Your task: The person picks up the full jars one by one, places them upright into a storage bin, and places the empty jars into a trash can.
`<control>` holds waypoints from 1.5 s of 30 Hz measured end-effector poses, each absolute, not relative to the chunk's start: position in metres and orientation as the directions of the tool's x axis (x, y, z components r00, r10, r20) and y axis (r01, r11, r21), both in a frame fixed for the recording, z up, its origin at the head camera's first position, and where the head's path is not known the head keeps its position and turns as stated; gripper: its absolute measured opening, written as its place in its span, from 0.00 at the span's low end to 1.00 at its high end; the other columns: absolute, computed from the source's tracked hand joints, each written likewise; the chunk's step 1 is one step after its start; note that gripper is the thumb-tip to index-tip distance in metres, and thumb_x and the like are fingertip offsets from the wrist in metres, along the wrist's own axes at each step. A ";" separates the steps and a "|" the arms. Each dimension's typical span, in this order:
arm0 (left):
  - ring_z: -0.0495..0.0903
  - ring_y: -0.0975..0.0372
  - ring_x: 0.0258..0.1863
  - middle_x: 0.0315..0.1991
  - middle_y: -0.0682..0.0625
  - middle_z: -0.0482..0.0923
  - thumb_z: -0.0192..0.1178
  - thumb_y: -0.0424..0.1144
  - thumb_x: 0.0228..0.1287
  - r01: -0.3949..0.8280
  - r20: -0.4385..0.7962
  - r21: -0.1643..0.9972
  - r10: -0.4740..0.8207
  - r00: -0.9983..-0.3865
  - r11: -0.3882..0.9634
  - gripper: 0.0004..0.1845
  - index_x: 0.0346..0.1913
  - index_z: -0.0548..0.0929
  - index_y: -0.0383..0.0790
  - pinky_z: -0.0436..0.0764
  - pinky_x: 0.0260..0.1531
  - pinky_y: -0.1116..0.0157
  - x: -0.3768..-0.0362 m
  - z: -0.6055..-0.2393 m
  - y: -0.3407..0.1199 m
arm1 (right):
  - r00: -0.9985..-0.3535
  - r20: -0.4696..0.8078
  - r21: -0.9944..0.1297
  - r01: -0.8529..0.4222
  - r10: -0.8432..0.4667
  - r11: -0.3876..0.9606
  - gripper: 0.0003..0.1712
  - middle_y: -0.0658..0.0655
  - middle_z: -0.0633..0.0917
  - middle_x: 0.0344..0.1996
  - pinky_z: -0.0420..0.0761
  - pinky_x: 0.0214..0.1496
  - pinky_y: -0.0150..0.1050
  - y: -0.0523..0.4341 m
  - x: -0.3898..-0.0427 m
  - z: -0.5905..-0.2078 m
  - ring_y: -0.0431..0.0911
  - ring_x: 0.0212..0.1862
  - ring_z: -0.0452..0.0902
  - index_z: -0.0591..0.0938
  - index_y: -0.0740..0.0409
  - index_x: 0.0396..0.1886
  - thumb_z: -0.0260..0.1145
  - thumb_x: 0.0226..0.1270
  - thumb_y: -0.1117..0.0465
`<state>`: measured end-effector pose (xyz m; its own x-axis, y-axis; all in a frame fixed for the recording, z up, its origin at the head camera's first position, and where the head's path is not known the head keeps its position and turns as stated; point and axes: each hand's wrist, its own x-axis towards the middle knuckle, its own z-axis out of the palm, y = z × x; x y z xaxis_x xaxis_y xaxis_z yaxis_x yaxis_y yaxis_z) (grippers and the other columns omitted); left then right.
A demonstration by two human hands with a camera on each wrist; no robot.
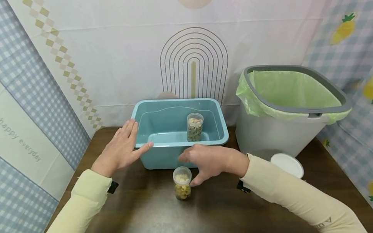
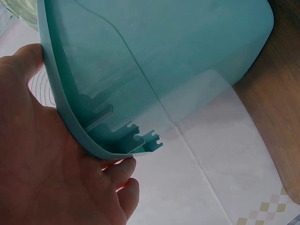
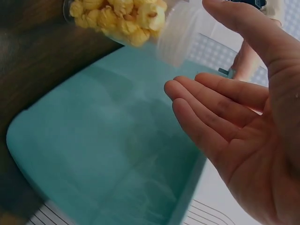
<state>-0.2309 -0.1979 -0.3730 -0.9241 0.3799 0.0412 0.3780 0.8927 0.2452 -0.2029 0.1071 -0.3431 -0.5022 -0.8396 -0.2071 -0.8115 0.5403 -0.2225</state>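
On dark wood table (image 1: 143, 222), patterned backdrops (image 1: 113, 63).

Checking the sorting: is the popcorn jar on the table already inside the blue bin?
No, the popcorn jar stands on the table in front of the blue bin.

A light teal plastic tub (image 1: 161, 135) is seen on a dark brown wood-grain table (image 1: 143, 222). Yellow popcorn fills a clear jar (image 1: 182, 183); beige and grey-green pieces fill a second clear jar (image 1: 195, 127). A grey bin (image 1: 269, 133) is lined with a pale green bag (image 1: 288, 88), and a white lid (image 1: 287, 164) lies beside it. Pale yellow sleeves (image 1: 77, 219) are worn. The backdrop is shown in blue-white gingham (image 1: 54, 94) with pineapple prints (image 1: 343, 29).
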 end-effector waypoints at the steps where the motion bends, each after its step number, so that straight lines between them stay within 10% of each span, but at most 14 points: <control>1: 0.40 0.40 0.87 0.86 0.31 0.39 0.46 0.67 0.80 0.378 0.040 0.247 0.380 -0.924 0.892 0.53 0.83 0.45 0.24 0.46 0.85 0.39 -0.231 -0.373 -0.198 | -0.500 -0.204 -0.221 -0.814 -0.842 0.537 0.42 0.62 0.83 0.67 0.83 0.68 0.47 0.106 -0.203 -0.346 0.52 0.68 0.81 0.78 0.66 0.71 0.80 0.64 0.48; 45: 0.41 0.40 0.87 0.86 0.31 0.39 0.47 0.67 0.80 0.382 0.044 0.247 0.383 -0.923 0.891 0.53 0.83 0.45 0.24 0.46 0.85 0.39 -0.230 -0.372 -0.198 | -0.453 -0.053 -0.253 -0.856 -0.890 0.451 0.25 0.50 0.88 0.42 0.78 0.38 0.27 0.098 -0.208 -0.362 0.37 0.38 0.78 0.86 0.58 0.50 0.80 0.58 0.49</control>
